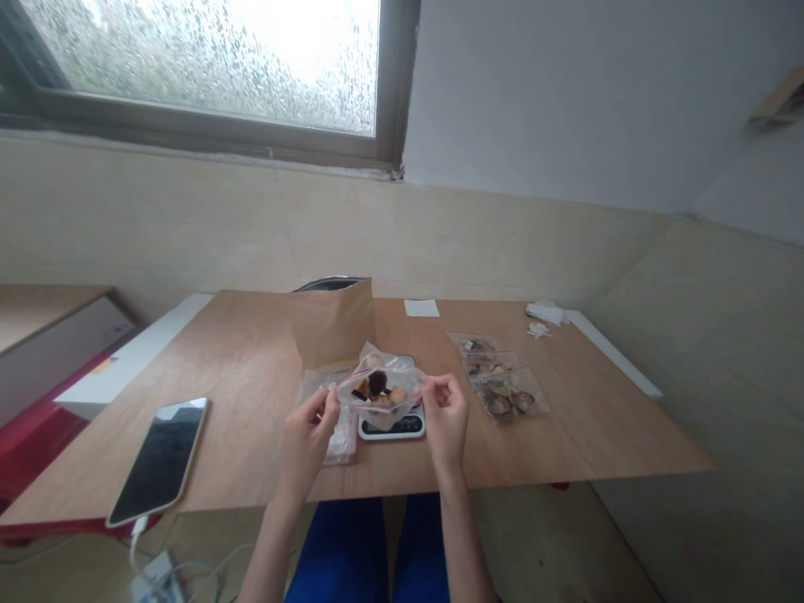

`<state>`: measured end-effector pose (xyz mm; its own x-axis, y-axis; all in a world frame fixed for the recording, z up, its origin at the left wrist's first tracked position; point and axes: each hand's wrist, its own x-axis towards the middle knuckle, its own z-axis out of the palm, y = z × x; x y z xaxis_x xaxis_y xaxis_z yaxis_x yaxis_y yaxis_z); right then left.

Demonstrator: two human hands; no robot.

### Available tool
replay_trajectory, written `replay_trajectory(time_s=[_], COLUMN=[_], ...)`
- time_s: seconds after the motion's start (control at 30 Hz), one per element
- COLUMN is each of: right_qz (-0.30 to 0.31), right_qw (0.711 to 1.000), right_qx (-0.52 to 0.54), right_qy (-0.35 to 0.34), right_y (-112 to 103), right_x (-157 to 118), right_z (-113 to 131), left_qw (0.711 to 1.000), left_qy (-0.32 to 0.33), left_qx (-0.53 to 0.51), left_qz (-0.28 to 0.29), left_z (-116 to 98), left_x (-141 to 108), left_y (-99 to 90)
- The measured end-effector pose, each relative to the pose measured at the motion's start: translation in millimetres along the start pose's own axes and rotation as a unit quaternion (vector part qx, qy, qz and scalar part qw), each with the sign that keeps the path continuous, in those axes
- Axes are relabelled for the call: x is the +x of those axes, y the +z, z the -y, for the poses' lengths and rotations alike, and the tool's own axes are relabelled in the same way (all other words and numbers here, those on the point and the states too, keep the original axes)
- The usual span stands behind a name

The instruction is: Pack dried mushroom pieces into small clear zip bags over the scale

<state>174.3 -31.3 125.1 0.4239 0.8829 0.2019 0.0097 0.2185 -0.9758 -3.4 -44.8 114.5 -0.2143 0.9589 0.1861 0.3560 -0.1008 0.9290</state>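
Note:
Between my two hands a clear zip bag (403, 378) is stretched open, with brown and dark dried pieces inside. The fingers of my left hand (311, 423) pinch the bag's left edge. My right hand (447, 410) grips its right edge between thumb and fingers. Below the bag is a white digital scale (393, 425), partly hidden by it; whether the two touch I cannot tell. A stack of flat clear zip bags (340, 444) lies left of the scale, partly behind my left hand.
Several filled zip bags (510, 398) overlap on the right of the wooden table (565, 435). A brown paper pouch (336, 322) stands open behind the scale. A plugged-in phone (160, 461) lies at left. White paper (421, 308) and crumpled white material (546, 313) are at the back.

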Motion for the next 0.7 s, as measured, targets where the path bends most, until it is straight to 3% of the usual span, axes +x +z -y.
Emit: replay_trajectory(time_s=[0.1,0.27,0.37,0.43,0.5,0.63,0.7], right_qz=[0.024,0.079,0.113,0.134,0.128,0.036,0.077], right_qw=[0.999,0.989,0.980,0.978,0.986,0.995,0.985], right_qx=[0.043,0.123,0.147,0.130,0.079,-0.076,-0.114], right_qy=[-0.006,0.025,0.071,0.091,0.075,-0.055,-0.103], right_y=[4,15,21,25,26,23,22], right_x=[-2,-10,-15,-16,-16,-17,-18], right_z=[5,10,7,4,2,11,19], left_qw=[0.987,0.894,0.821,0.788,0.789,0.838,0.865], left_qy=[-0.045,-0.193,-0.247,-0.253,-0.247,-0.233,-0.232], left_qx=[-0.152,-0.401,-0.514,-0.558,-0.559,-0.493,-0.444], left_qz=[-0.012,-0.056,0.017,0.059,0.059,0.000,-0.025], left_z=[1,6,4,0,-3,2,9], left_x=[-4,-9,-11,-12,-12,-6,-3], left_y=[14.9,51.0,60.2,59.5,56.1,50.7,50.4])
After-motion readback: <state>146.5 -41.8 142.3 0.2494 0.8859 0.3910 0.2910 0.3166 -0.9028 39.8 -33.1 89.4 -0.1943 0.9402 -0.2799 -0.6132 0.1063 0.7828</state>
